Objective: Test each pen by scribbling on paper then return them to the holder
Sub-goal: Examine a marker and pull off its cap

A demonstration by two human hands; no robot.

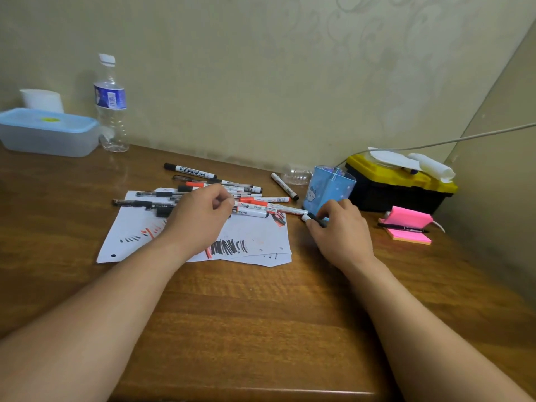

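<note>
Pens, black and red markers with white barrels, lie in a loose heap on scribbled white paper sheets at the middle of the brown wooden table. Left hand is over the heap with fingers curled; whether it pinches a pen cannot be told. Right hand grips a black marker with a white end just in front of the blue plastic pen holder, centre right. A pink sticky-note pad lies further right.
</note>
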